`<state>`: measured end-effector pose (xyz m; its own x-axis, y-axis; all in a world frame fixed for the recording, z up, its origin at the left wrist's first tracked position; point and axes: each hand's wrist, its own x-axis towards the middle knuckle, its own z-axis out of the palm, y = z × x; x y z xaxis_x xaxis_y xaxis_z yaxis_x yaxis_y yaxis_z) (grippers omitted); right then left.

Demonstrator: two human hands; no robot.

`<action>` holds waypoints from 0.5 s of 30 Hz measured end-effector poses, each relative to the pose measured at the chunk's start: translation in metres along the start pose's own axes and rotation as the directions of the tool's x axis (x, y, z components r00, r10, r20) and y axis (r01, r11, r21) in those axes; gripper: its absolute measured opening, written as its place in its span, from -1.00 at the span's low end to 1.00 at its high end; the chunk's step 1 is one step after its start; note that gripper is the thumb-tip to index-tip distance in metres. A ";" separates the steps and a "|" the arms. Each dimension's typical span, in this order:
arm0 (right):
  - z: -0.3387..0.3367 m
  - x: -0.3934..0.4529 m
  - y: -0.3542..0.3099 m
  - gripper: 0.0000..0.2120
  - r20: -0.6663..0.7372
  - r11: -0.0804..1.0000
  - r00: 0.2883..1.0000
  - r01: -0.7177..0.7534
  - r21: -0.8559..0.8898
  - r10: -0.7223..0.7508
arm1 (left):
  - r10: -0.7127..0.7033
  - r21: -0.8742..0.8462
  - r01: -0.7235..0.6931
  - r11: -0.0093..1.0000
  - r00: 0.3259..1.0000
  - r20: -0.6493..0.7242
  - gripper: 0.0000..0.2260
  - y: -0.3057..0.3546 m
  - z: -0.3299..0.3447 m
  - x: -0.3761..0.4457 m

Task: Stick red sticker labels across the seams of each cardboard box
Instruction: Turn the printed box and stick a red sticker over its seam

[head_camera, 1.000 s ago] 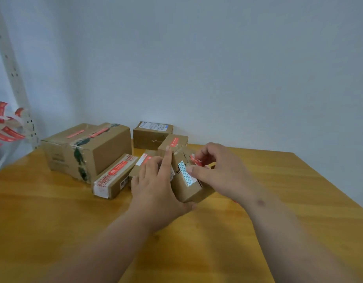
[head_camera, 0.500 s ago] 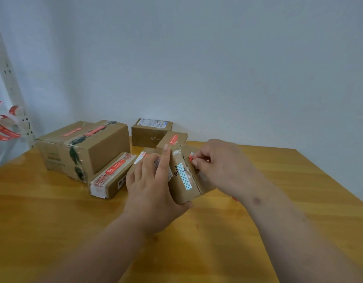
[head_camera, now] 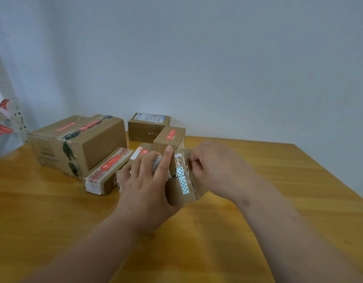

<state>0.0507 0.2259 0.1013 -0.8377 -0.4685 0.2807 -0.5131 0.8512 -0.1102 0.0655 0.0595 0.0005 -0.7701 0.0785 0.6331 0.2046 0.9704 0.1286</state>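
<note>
Small box (head_camera: 182, 184) tipped further upright; left hand (head_camera: 144, 186) grips it, right hand (head_camera: 213, 168) pinches its top.

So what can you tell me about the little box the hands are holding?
The small cardboard box is brown, wrapped in shiny clear tape, with a teal-patterned white strip on its near face. It is tilted, its lower edge at the wooden table. The left hand grips its left side; the right hand pinches at its top right edge.

Brown cardboard held box (head_camera: 182, 180) carried a white strip with a teal dotted pattern (head_camera: 183, 180). Large brown cardboard box (head_camera: 78, 141) had red labels and dark green tape. Honey-yellow wooden counter (head_camera: 258, 160), pale grey-blue wall (head_camera: 197, 58).
</note>
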 end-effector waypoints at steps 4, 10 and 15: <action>0.004 0.002 0.010 -0.89 -0.034 0.936 0.989 -0.122 0.329 0.141 | -0.032 -0.049 0.031 0.998 0.999 -0.019 0.06 -0.001 0.001 -0.001; 0.003 0.002 0.018 -0.82 -0.023 0.790 0.988 -0.109 0.604 0.155 | -0.024 -0.158 0.023 0.987 1.000 -0.002 0.12 -0.003 0.000 0.001; 0.008 0.003 0.018 -0.77 -0.053 0.762 0.990 -0.066 0.645 0.130 | -0.015 -0.233 0.027 0.972 0.998 0.053 0.20 -0.005 -0.001 0.003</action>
<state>0.0376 0.2376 0.0925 -0.8861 -0.3410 0.3137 -0.4566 0.5267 -0.7170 0.0629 0.0546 0.0020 -0.8039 0.0759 0.5899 0.3192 0.8919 0.3203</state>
